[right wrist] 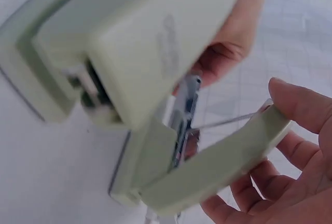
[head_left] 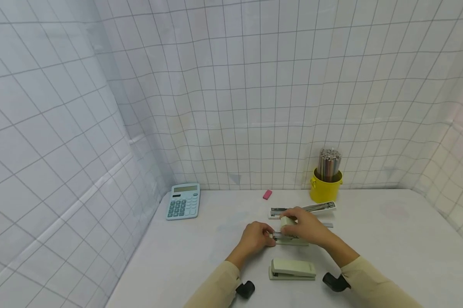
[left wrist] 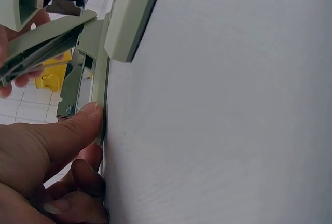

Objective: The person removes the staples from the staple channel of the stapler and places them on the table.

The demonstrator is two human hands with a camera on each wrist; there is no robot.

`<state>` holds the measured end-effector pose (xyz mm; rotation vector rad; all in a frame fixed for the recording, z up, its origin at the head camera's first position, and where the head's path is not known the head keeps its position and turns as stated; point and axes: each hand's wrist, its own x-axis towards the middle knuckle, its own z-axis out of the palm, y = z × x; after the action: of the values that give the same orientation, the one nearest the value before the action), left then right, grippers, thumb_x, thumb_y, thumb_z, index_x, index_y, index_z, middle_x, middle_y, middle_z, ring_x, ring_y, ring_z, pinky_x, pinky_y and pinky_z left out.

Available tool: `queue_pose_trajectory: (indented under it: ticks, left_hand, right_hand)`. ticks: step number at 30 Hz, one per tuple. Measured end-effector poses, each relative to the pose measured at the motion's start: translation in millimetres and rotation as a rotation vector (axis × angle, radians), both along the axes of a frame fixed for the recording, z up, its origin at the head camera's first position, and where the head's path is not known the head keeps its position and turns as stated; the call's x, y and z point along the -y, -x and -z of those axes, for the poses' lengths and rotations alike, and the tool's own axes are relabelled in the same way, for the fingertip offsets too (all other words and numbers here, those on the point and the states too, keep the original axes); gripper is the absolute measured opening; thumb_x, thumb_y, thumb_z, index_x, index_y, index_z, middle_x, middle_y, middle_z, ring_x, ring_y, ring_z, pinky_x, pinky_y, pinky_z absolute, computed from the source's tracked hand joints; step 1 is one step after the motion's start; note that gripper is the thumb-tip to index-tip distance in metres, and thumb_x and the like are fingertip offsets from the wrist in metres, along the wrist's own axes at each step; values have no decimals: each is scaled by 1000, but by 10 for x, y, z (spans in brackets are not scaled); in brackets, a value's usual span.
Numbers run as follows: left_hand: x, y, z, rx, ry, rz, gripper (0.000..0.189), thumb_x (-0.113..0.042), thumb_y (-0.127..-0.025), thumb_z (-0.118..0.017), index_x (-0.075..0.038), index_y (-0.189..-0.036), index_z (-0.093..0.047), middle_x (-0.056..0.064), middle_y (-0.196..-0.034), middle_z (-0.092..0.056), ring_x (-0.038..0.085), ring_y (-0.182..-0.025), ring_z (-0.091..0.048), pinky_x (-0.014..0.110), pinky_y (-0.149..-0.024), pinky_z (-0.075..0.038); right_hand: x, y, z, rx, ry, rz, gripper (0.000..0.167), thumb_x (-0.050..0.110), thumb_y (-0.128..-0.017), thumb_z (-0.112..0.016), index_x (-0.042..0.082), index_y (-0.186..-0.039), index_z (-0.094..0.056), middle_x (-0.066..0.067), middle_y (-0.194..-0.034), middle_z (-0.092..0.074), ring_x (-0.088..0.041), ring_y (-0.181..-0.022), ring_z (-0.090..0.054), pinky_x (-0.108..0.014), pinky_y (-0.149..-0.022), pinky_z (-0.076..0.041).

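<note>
A pale green stapler (head_left: 293,242) lies with its top cover swung up, its metal staple channel showing. My left hand (head_left: 253,237) pinches the end of its base, thumb on the edge and the other fingers curled beside it. With thumb and fingers, my right hand (head_left: 308,226) grips the raised cover (right wrist: 223,162). A thin spring rod (right wrist: 228,122) runs between cover and channel in the right wrist view. Closer to me lies a second pale green stapler (head_left: 293,268), its cover down; it looms large in both wrist views.
Behind the hands lies another opened stapler (head_left: 324,207), partly hidden by the right hand. A yellow bucket (head_left: 324,191) of pencils stands at the back wall, a pink eraser (head_left: 267,194) to its left. A blue calculator (head_left: 183,202) lies at the back left.
</note>
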<state>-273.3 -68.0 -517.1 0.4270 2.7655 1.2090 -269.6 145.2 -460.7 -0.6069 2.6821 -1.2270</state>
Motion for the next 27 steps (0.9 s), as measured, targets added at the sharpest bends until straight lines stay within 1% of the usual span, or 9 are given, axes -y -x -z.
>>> queue_pose_trajectory:
  ticks: [3, 6, 10, 15, 18, 20, 25, 27]
  left_hand:
    - [-8, 1, -4, 11, 1, -1, 21, -10, -75, -89, -8, -93, -78, -9, -68, -57, 5, -62, -48, 24, -60, -41]
    - [-10, -2, -7, 23, 5, -6, 22, -10, -75, -89, -8, -94, -77, -8, -68, -57, 5, -61, -48, 23, -59, -40]
    - [-11, -6, 3, 28, 4, -14, 22, -10, -76, -88, -8, -95, -77, -8, -67, -57, 4, -59, -47, 23, -58, -39]
    - [-21, -10, 24, 29, -5, -7, 22, -12, -76, -88, -9, -95, -77, -9, -67, -57, 5, -60, -48, 23, -58, -39]
    - [-16, -26, 20, 25, -3, -9, 22, -11, -76, -88, -8, -95, -77, -9, -67, -57, 5, -61, -48, 23, -59, -40]
    - [-10, -36, 7, 27, -3, -17, 22, -11, -76, -88, -9, -94, -77, -8, -67, -57, 6, -61, -48, 24, -60, -40]
    - [-4, -36, 8, 36, -11, -34, 23, -12, -76, -88, -9, -96, -77, -8, -68, -58, 5, -62, -48, 24, -60, -40]
    - [-1, -33, 14, 37, -12, -38, 23, -12, -76, -88, -9, -96, -77, -8, -68, -58, 5, -62, -48, 24, -60, -40]
  right_hand:
    - [-115, -30, -53, 19, 30, 21, 39, 27, -92, -75, 6, -124, -67, -6, -122, -64, -27, -114, -58, -55, -101, -46]
    - [-212, -64, -95, 26, 50, 37, 41, 30, -92, -75, 8, -125, -66, -8, -127, -63, -30, -119, -56, -55, -99, -47]
    - [-296, -96, -128, 34, 65, 36, 39, 33, -92, -75, 11, -123, -66, -6, -123, -63, -27, -116, -55, -48, -94, -47]
    - [-401, -120, -155, 57, 87, 26, 35, 29, -94, -73, 9, -123, -65, -5, -119, -65, -26, -113, -58, -44, -92, -50]
    - [-465, -134, -175, 78, 112, 16, 37, 26, -95, -72, 7, -125, -64, -7, -119, -66, -27, -113, -59, -43, -92, -52]
    - [-508, -141, -182, 80, 116, 19, 39, 27, -95, -72, 7, -127, -64, -7, -121, -65, -27, -114, -59, -43, -92, -53]
    - [-617, -155, -178, 66, 133, 17, 41, 28, -95, -72, 8, -130, -64, -10, -125, -64, -28, -116, -56, -40, -93, -53]
    - [-657, -162, -174, 56, 135, 10, 41, 28, -96, -71, 8, -131, -63, -14, -128, -62, -30, -117, -55, -39, -92, -53]
